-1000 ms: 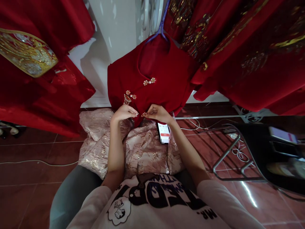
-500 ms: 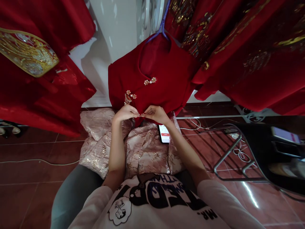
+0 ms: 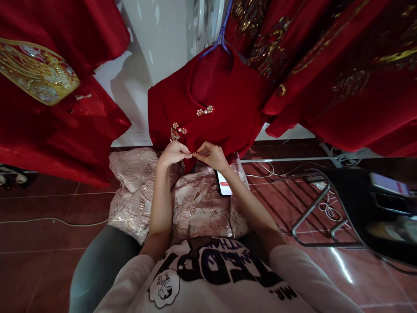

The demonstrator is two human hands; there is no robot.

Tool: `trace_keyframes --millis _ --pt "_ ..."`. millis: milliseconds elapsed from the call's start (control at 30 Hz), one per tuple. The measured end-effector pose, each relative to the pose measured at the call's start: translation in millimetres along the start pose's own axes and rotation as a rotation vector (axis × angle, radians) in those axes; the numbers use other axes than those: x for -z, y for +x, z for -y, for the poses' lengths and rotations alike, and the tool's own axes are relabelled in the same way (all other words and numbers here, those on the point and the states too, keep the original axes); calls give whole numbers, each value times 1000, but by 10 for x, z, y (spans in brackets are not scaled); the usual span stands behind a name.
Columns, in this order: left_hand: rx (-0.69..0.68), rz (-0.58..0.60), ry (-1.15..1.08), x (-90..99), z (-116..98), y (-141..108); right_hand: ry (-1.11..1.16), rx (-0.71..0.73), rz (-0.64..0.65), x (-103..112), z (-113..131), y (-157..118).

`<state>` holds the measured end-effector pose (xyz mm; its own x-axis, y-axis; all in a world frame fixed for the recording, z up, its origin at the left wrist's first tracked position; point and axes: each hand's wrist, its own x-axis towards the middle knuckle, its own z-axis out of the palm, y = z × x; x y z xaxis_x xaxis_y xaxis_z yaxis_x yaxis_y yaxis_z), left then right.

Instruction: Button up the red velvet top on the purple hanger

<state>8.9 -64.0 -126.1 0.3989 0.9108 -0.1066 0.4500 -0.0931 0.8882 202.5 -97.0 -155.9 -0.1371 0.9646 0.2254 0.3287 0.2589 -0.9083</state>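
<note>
A red garment [image 3: 234, 95] hangs before me on a blue hanger [image 3: 223, 32]. Pearl flower fasteners [image 3: 205, 110] sit below its neckline, and a brooch-like ornament with dangling beads [image 3: 175, 132] is lower on the left. My left hand [image 3: 174, 153] pinches at the garment's lower front, thumb and forefinger together. Opposite it, my right hand [image 3: 211, 154] is closed in a similar pinch, the fingertips of both almost meeting. Whatever is between the fingertips is too small to make out. Under my forearms, a pink floral brocade fabric [image 3: 202, 208] with a shiny surface covers my lap.
A lit phone [image 3: 224, 183] rests on the brocade by my right forearm. Red embroidered garments [image 3: 65, 130] hang at the left, more at the right. On the right stands a black chair [image 3: 345, 191] with items on it. White cables [image 3: 58, 221] run over the tiled floor.
Both hands have shifted up slightly, still pinching close together. The garment and the things around it look the same.
</note>
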Motion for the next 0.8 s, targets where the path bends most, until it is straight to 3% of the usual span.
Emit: trace_keyframes --millis 367,533,667,800 --pt "-67 48 -5 95 173 45 -68 12 5 -31 -81 14" --pt "-116 16 57 126 205 74 -106 30 -20 121 -16 46" --pt "-133 24 240 145 203 58 -93 51 -47 282 79 51" --pt "-50 -44 541 119 146 -8 -79 47 -17 312 114 36"
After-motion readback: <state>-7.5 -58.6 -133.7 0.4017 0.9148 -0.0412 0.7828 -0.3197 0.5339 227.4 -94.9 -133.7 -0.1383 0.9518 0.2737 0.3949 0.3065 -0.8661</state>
